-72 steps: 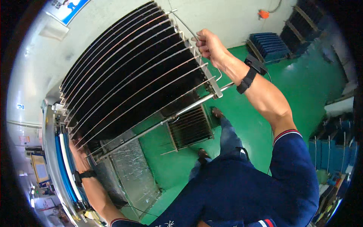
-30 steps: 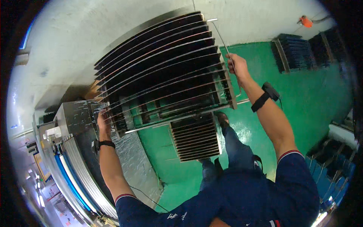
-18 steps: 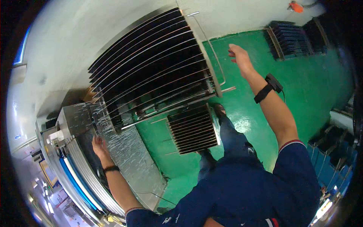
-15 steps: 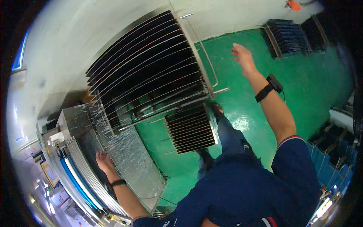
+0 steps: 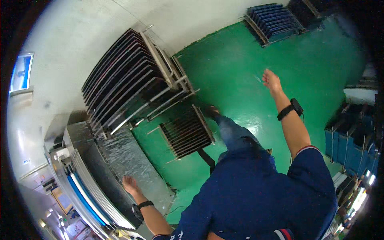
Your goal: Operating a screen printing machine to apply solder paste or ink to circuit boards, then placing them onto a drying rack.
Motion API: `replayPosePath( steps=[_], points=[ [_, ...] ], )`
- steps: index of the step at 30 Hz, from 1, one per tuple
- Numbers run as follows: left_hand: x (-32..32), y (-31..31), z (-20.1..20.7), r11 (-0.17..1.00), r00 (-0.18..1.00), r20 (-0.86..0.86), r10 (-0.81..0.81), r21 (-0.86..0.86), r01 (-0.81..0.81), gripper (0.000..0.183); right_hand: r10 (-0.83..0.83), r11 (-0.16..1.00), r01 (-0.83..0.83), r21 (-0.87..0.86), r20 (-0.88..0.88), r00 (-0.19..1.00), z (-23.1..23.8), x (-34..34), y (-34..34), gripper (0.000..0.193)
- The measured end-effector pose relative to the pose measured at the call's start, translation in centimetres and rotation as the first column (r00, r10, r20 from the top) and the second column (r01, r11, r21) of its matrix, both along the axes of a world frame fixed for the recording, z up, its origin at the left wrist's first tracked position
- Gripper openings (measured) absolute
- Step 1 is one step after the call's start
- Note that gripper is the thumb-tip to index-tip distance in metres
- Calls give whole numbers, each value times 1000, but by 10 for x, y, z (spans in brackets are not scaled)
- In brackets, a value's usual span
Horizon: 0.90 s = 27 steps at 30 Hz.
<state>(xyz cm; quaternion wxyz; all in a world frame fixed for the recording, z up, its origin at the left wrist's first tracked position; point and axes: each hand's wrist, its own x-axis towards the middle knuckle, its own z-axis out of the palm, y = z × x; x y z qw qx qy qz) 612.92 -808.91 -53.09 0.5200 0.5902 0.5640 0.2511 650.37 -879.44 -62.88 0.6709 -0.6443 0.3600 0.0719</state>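
Observation:
My left hand (image 5: 131, 185) hangs in the air near the grey metal surface beside the roller machine. It holds nothing, with its fingers loosely apart. Over the green floor on the right, my right hand (image 5: 272, 81) is also bare, its fingers slightly bent and apart. Ahead to the left stands a metal rack (image 5: 157, 60) stacked with several dark, flat panels. Below it sits a smaller rack (image 5: 186, 134) with dark slats, close to my feet. Neither hand touches a rack.
At lower left runs a machine with white and blue rollers (image 5: 82, 196), next to a streaked grey metal surface (image 5: 124, 154). More dark racks (image 5: 274, 23) stand along the far wall. Blue bins (image 5: 342, 146) line the right side of the green floor (image 5: 236, 68).
My view has swung, and the large rack now appears farther left and smaller. My left hand sits lower and more to the right in the picture; my right hand is also lower.

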Motion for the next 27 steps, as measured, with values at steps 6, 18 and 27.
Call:
replayPosePath(
  steps=[6, 18, 27],
  points=[
    [-142, -84, -77, 964, 996, -52, 72, -253, -83, 26, -52, 999, 54, 9, -131, 990, 2, -104, -92, 34],
    [-266, -328, -46, 836, 944, -221, 246, -444, -322, 36, 334, 927, -367, -82, -270, 903, -94, -99, -190, 26],
    [-191, -455, 31, 917, 995, -52, 89, -385, -102, 45, 617, 698, -699, -155, -366, 697, -117, -36, -195, 19]
  ],
)
